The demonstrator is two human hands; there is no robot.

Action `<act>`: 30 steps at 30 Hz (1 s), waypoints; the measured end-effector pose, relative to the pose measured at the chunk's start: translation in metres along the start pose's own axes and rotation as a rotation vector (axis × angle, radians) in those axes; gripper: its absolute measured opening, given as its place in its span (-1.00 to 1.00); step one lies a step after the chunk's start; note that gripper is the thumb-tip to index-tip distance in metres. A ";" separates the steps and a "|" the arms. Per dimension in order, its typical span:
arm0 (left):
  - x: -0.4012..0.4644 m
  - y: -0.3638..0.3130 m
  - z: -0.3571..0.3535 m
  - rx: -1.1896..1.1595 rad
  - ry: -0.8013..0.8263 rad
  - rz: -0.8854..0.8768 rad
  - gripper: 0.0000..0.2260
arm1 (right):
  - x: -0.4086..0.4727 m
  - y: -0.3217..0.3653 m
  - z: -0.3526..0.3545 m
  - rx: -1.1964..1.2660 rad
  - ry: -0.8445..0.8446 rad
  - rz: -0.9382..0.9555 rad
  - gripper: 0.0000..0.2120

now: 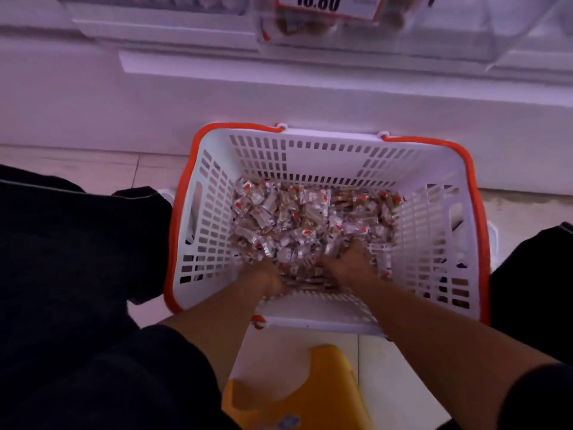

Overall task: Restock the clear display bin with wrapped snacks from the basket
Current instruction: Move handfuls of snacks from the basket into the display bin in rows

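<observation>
**Both hands deep in the snack basket**

We see the white basket [428, 243] with orange handles on the tiled floor below the clear display bin [387, 38]. The left hand [273, 276] and right hand [347, 265] dig into the wrapped snacks [297, 215] near the basket's near wall; their fingers are buried, so we cannot tell their grip.
</observation>
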State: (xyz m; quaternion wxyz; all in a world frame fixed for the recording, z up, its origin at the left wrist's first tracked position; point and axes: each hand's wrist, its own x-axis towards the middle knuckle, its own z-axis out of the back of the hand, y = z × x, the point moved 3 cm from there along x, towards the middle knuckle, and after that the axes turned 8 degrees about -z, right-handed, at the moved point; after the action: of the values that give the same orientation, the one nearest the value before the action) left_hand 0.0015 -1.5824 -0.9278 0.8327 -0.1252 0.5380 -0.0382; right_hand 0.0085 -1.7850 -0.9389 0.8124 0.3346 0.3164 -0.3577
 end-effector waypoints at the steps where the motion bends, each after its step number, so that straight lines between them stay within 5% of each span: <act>1: 0.006 0.001 -0.001 0.003 -0.022 0.021 -0.31 | 0.007 0.003 0.000 0.005 -0.021 0.012 -0.19; 4: 0.015 0.001 0.004 0.008 -0.065 -0.014 -0.27 | 0.017 0.013 -0.002 -0.129 0.033 0.068 -0.43; 8: 0.015 -0.001 0.008 0.172 -0.065 -0.096 -0.55 | 0.015 0.020 -0.006 -0.218 0.034 0.119 -0.61; 13: 0.012 0.001 0.013 0.229 -0.090 -0.137 -0.75 | 0.001 0.018 0.009 0.338 0.206 -0.080 -0.90; 17: 0.001 -0.002 0.020 0.112 -0.128 -0.244 -0.79 | -0.010 0.020 0.018 0.587 0.351 -0.277 -0.73; 21: -0.012 -0.007 0.038 -0.072 -0.130 -0.275 -0.71 | -0.016 0.017 0.009 0.420 0.430 -0.301 -0.78; 25: -0.020 -0.007 0.051 -0.338 -0.126 -0.230 -0.93 | -0.015 0.027 0.002 0.307 0.409 -0.290 -0.30; 30: -0.022 0.001 0.045 -0.614 -0.043 -0.151 -0.84 | -0.013 0.041 -0.019 0.240 0.328 -0.224 -0.52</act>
State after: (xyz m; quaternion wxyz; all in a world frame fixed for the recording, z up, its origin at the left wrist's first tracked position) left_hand 0.0331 -1.5699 -0.8907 0.7618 -0.4113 0.4960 0.0671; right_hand 0.0286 -1.7446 -0.9267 0.6597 0.4455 0.4345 -0.4215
